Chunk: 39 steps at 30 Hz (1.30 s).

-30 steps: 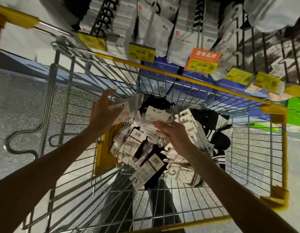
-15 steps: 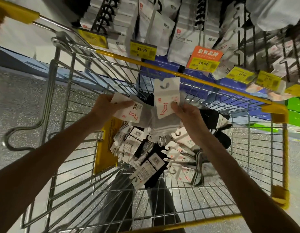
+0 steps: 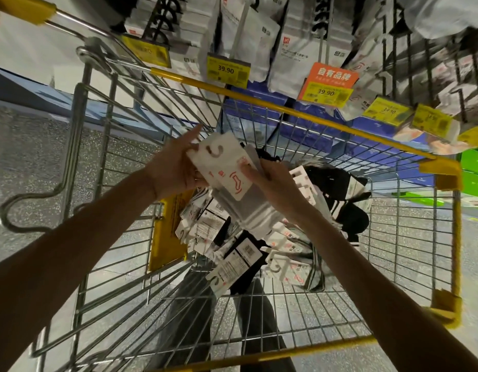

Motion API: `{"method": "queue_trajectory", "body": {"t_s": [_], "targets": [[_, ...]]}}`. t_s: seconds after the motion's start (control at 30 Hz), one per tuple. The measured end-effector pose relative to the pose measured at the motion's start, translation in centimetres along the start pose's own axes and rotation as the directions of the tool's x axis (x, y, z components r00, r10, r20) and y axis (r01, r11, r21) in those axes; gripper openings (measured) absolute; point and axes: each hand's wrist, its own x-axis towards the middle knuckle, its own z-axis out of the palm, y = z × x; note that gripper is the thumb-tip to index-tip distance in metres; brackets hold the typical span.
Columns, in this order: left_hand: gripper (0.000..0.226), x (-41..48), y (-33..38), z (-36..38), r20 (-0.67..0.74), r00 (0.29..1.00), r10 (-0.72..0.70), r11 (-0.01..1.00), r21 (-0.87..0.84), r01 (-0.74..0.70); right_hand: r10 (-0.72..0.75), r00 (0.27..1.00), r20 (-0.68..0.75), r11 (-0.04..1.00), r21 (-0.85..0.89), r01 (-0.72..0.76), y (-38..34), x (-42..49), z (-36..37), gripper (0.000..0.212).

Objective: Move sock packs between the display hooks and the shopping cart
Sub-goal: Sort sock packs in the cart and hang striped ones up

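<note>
Head view, slipping: the held packs look like several cards stacked loosely, with grey socks hanging below. If the stack fans out on the way up, a lower pack could slide free and drop back into the cart.
Head view, hanging: the cut-out hook holes in the cards have to line up. A skewed stack would probably catch on the tip of one of the display hooks and only the front card would go on (the rest would fall).
Head view, reach: the price tags hang at the front of the rack between the hands and the hooks. A hurried lift could knock one askew.
Head view, wrong peg: the rack carries different goods at different prices, so the packs could end up on a hook that is not theirs. I cannot tell which hook matches.
Left hand: it holds the left edge of the top card, fingers tucked behind it, one finger pointing straight past the top edge.
Right hand: narrow grip, thumb pressed on the card's printed front, fingers curled behind the socks.
Where the packs are: lifted between both hands above the cart, below the rack and clear of it. The pile of packs lies on the cart floor underneath.
</note>
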Motion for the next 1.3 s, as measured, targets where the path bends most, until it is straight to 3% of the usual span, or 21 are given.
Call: {"method": "queue_trajectory", "body": {"t_s": [0.13,0.23,0.3,0.37,0.47,0.53,0.6,0.67,0.73,0.87,1.0,1.13,1.23,1.3], "targets": [[0.035,1.0,-3.0,-0.3,-0.001,1.0,0.012,0.999,0.037,-0.012,0.165,0.972,-0.17,0.964,0.234,-0.123,1.9,0.6,0.7,0.031],[0.039,1.1,-5.2,1.2,0.007,1.0,0.006,0.989,0.148,-0.007,0.329,0.943,-0.058,0.838,0.479,-0.262,3.4,1.7,2.2,0.031],[0.045,1.5,-6.2,1.5,-0.032,0.999,0.022,0.993,0.113,-0.018,0.338,0.939,0.056,0.794,0.519,-0.317,4.0,2.2,3.2,0.037],[0.045,1.9,-7.2,0.7,-0.109,0.994,0.017,0.997,0.081,-0.008,0.297,0.951,0.082,0.86,0.409,-0.304,4.6,2.5,3.6,0.044],[0.025,2.2,-8.4,-1.1,-0.264,0.964,0.026,0.978,0.205,0.03,0.233,0.962,-0.146,0.972,-0.009,-0.237,7.2,3.0,3.1,0.048],[0.026,2.4,-8.9,-2.1,-0.296,0.954,0.042,0.954,0.295,0.049,0.221,0.958,-0.185,0.892,-0.358,-0.275,10.2,3.5,2.1,0.04],[0.04,2.3,-9.2,-2.5,-0.285,0.957,0.046,0.922,0.38,0.069,0.272,0.958,-0.088,0.726,-0.634,-0.265,12.4,3.1,1.4,0.04],[0.045,2.2,-9.6,-2.3,-0.282,0.958,0.061,0.878,0.472,0.083,0.32,0.948,-0.002,0.561,-0.806,-0.191,13.7,2.5,1.0,0.069],[0.051,2.2,-10.4,-2.4,-0.306,0.95,0.059,0.873,0.478,0.1,0.263,0.964,-0.037,0.473,-0.866,-0.162,13.9,2.1,1.1,0.087],[0.049,2.0,-11.4,-2.6,-0.315,0.949,0.006,0.89,0.435,0.138,0.184,0.978,-0.101,0.456,-0.872,-0.176,14.0,3.5,1.5,0.074],[0.051,1.8,-11.7,-2.6,-0.333,0.943,0.018,0.919,0.377,0.116,0.135,0.981,-0.137,0.687,-0.7,-0.192,15.0,4.0,1.2,0.049],[0.055,2.1,-11.5,-2.8,-0.387,0.92,0.063,0.94,0.332,0.075,0.154,0.94,-0.304,0.939,-0.252,-0.235,13.0,2.7,-0.3,0.048],[0.057,2.4,-11.2,-3.0,-0.403,0.91,0.101,0.94,0.339,0.046,0.091,0.906,-0.414,0.996,0.061,-0.072,9.4,1.7,-1.3,0.037],[0.063,2.2,-10.9,-2.7,-0.377,0.913,0.153,0.923,0.385,0.004,0.165,0.849,-0.502,0.94,0.341,0.019,6.8,1.6,-2.3,0.018]]}}
